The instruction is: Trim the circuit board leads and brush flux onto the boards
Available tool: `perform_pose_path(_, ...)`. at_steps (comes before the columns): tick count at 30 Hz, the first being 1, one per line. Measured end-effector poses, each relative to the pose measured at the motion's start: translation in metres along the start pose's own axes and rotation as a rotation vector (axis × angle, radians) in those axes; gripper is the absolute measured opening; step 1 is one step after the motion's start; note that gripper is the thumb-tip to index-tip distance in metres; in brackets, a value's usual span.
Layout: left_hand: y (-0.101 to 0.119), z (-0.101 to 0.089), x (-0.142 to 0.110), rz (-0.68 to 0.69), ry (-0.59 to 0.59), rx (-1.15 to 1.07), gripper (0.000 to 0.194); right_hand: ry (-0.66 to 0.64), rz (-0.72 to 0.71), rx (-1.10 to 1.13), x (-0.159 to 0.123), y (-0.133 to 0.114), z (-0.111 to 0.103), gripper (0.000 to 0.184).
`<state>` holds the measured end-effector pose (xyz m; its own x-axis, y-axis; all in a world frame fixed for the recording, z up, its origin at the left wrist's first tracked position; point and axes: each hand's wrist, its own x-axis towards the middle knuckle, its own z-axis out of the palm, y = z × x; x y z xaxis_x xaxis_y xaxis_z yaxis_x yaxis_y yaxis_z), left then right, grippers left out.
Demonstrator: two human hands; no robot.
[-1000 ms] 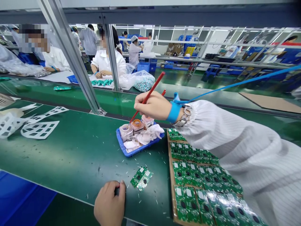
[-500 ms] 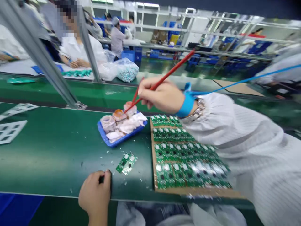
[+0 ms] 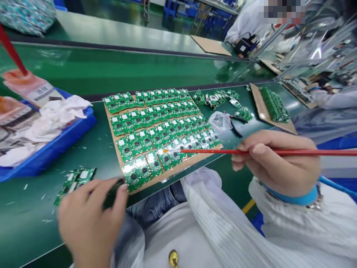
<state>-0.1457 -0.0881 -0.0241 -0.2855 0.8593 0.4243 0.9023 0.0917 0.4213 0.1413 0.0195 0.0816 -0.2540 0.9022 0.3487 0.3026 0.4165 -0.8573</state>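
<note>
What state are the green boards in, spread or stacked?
Spread out: the circuit boards lie side by side in rows on cardboard.

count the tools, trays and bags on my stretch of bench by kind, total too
red-handled brushes: 2
black-handled cutters: 1
blue plastic tray: 1
cardboard trays of circuit boards: 2
clear plastic bag: 1
total: 7
</note>
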Motion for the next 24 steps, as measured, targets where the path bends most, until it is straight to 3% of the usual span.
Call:
perform_pose_path(2,0.035,0.011,0.018,0.227,-0.069,0.095,0.016,0.063,0.050,0.002,-0.015,0.004,-0.005,0.009)
perform_pose_path(6,0.069,0.032,0.035,0.273,-0.194,0.144,0.021,0.124,0.132,-0.033,-0.028,0.010,-0.010,0.010)
perform_pose_path(11,0.077,0.045,0.037,0.279,-0.253,0.177,0.027,0.405,0.099,-0.009,-0.024,0.017,-0.019,0.007)
perform_pose_path(13,0.079,0.047,0.037,0.281,-0.262,0.185,0.029,0.462,0.098,-0.011,-0.021,0.019,-0.022,0.010)
perform_pose_path(20,0.085,0.051,0.038,0.268,-0.294,0.208,0.031,0.325,0.198,0.088,-0.024,0.027,-0.018,0.010)
perform_pose_path(24,0.075,0.050,0.035,0.339,-0.270,0.232,0.032,0.354,0.217,0.081,-0.023,0.031,-0.017,0.010)
